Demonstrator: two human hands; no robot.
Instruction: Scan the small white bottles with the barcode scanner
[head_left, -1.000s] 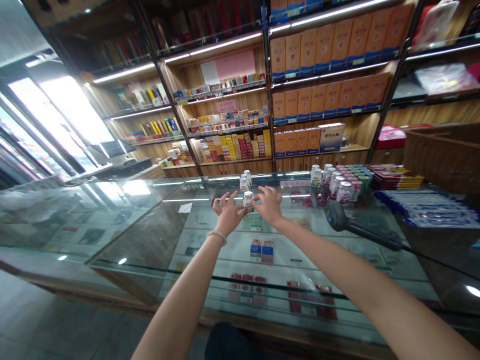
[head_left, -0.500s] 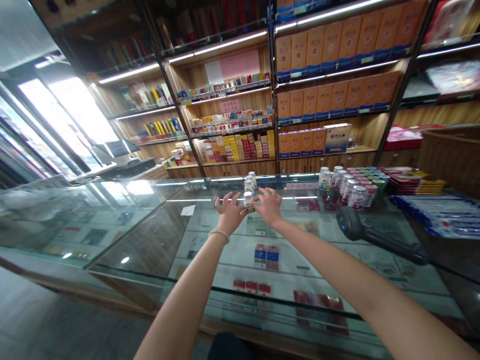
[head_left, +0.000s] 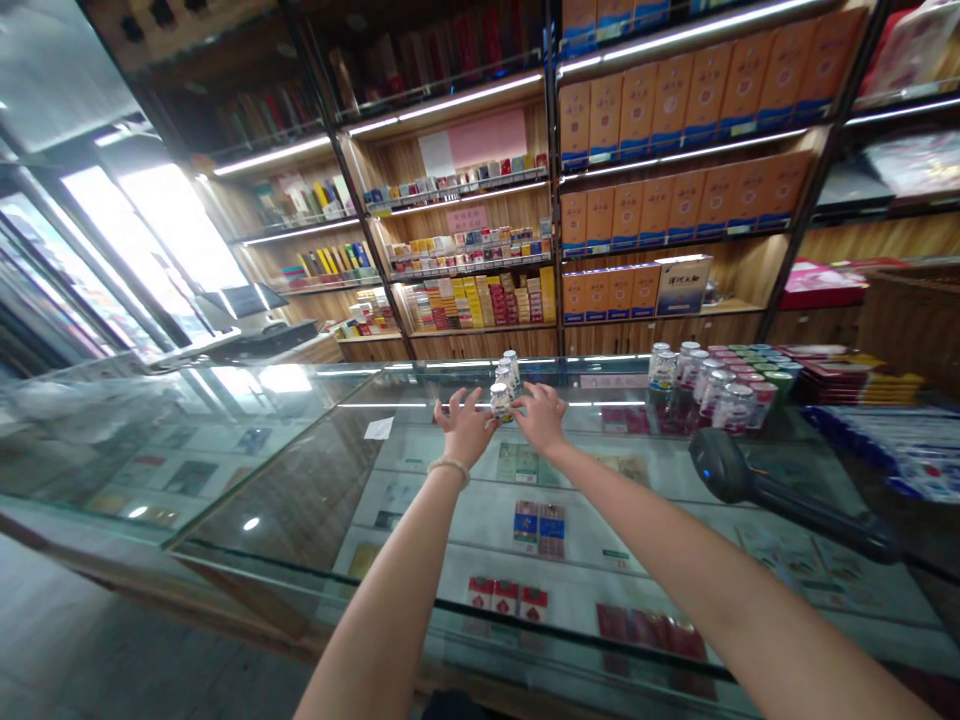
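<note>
A small white-lidded jar (head_left: 500, 402) stands at the front of a short row on the glass counter. My left hand (head_left: 466, 428) touches its left side with the fingertips, the other fingers raised and spread. From the right, my right hand (head_left: 541, 415) grips the same jar with thumb and forefinger, the remaining fingers curled up. Directly behind it, more jars (head_left: 511, 366) of the same kind line up away from me. Printed labels wrap the jars, too small to read.
A black handheld scanner (head_left: 787, 500) lies on the glass counter (head_left: 450, 470) to the right. Beyond it stand several jars and cans (head_left: 731, 405), beside blue-and-white packets (head_left: 877, 440). A white paper slip (head_left: 379, 428) lies left of my hands. Stocked shelves (head_left: 555, 240) rise behind.
The view has shifted slightly. Both hands stay at the front jar, which keeps its place at the head of the row.
</note>
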